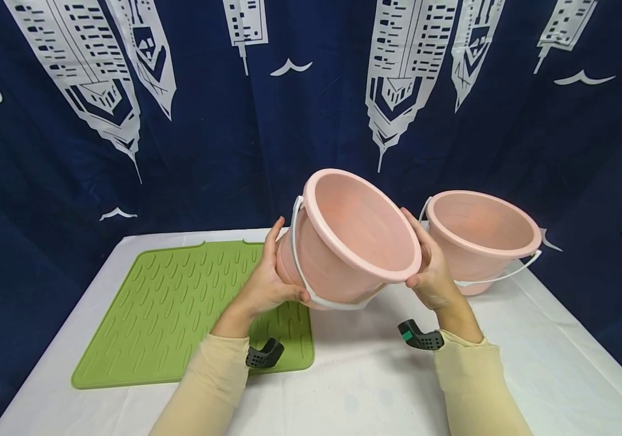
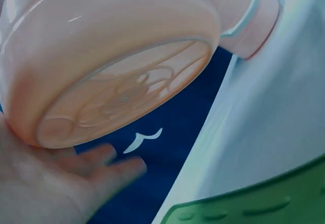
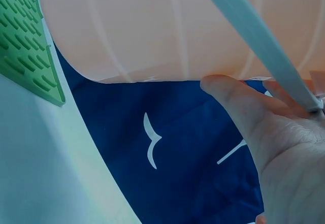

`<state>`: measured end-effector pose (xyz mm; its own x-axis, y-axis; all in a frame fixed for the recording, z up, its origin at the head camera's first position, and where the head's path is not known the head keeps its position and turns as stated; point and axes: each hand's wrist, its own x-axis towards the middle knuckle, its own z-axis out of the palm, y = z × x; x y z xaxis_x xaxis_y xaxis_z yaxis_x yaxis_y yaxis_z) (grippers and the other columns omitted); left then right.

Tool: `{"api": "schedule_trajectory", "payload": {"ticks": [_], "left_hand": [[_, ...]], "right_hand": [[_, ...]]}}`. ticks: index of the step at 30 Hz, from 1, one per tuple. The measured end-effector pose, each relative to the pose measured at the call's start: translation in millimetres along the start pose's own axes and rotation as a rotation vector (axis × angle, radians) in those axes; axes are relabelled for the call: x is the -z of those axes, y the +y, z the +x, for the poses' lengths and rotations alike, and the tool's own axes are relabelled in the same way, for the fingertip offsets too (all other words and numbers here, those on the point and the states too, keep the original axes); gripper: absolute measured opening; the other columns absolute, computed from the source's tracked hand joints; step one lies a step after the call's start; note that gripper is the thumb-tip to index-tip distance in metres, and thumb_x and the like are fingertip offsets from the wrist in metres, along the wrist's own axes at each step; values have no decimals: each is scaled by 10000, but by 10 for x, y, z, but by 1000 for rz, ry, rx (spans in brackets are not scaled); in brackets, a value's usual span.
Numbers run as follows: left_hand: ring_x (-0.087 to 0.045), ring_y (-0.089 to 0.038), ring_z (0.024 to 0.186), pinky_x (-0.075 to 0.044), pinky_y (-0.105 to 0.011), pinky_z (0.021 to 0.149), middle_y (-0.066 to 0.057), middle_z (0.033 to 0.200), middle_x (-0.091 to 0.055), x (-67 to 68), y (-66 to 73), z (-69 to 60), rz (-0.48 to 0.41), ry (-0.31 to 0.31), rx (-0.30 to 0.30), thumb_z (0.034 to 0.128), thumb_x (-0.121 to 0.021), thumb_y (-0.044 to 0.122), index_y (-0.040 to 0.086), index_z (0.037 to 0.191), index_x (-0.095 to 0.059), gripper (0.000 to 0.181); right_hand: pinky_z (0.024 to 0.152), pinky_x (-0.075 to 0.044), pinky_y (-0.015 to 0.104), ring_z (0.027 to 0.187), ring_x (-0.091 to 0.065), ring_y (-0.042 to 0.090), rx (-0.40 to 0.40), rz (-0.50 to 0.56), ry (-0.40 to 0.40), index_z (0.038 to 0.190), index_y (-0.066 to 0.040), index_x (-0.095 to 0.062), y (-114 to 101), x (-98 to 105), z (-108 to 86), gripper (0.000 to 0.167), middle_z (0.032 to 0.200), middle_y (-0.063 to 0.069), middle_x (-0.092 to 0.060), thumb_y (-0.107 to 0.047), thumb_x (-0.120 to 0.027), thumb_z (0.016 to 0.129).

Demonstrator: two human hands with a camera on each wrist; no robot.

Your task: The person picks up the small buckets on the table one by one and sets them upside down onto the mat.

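Note:
Between both hands, a pink bucket (image 1: 332, 254) is held up over the table, tilted with its mouth toward the upper right. Its white handle (image 1: 302, 272) hangs down the front. The left hand (image 1: 269, 281) grips its lower left side, thumb in front; in the left wrist view the hand (image 2: 56, 183) lies by the bucket's base (image 2: 127, 94). On the right side the right hand (image 1: 433, 269) holds it just under the rim; in the right wrist view the hand's (image 3: 279, 132) thumb rests on the bucket wall (image 3: 152, 31).
A second pink bucket (image 1: 474, 260) with a white handle stands upright at the table's back right. A green ridged mat (image 1: 169, 315) lies on the left of the white table (image 1: 354, 387). Behind hangs a dark blue curtain (image 1: 207, 151) with white prints.

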<state>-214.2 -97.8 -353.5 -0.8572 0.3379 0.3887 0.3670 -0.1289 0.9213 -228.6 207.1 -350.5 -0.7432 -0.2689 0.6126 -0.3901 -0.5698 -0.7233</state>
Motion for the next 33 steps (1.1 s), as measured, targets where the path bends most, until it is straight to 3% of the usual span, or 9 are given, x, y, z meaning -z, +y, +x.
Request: {"api": "schedule_trajectory", "payload": {"ticks": [5,10,13,18,23,27,33], "left_hand": [[-380,-327,1318,-443,-266,999,-141,1608,-249,-88,-33,6,-169,67,-2,436,-923,603,205,1618,45,1579],[-381,-286,1296,-441,-253,988,-94,1587,-264,-166,-64,21,-264,103,3,424,-925,585,153,1617,-110,1508],[-381,-288,1289,-443,-261,981,-101,1568,-279,-187,-81,31,-282,105,-21,434,-925,580,145,1607,-141,1476],[-362,-271,1312,-414,-254,1015,-118,1592,-239,-207,-81,36,-313,127,-44,438,-929,571,159,1618,-44,1531],[-412,-260,1250,-451,-267,974,-102,1504,-331,-242,-61,36,-342,125,-33,426,-939,552,131,1581,-172,1448],[-439,-267,1224,-489,-289,934,-66,1459,-357,-259,-56,35,-375,102,-24,444,-957,506,178,1558,-209,1381],[-408,-285,1248,-471,-286,949,-96,1491,-336,-230,-24,39,-300,116,-7,449,-944,538,142,1575,-192,1411]], "right_hand": [[1052,-427,287,1355,-417,243,1,16,13,1591,9,-184,-3,-1,0,1325,1591,110,-341,-280,-998,586],[1077,-400,286,1371,-394,241,13,22,14,1593,0,-188,-6,10,0,1316,1606,115,-313,-289,-993,593],[1090,-383,284,1384,-381,245,17,24,14,1590,3,-199,-6,17,1,1313,1609,124,-305,-291,-995,588],[1093,-379,284,1389,-376,248,14,33,19,1588,-1,-215,-6,2,9,1314,1603,129,-313,-308,-998,579],[1098,-373,288,1391,-373,243,21,51,16,1589,-2,-210,-17,-12,4,1312,1605,125,-311,-323,-990,585],[1105,-364,291,1412,-343,240,17,46,-7,1593,-16,-214,-42,0,-8,1291,1614,113,-294,-324,-980,601],[1096,-371,284,1417,-327,239,-13,-37,-35,1602,-29,-192,-79,57,-16,1311,1622,106,-277,-391,-964,607]]}}
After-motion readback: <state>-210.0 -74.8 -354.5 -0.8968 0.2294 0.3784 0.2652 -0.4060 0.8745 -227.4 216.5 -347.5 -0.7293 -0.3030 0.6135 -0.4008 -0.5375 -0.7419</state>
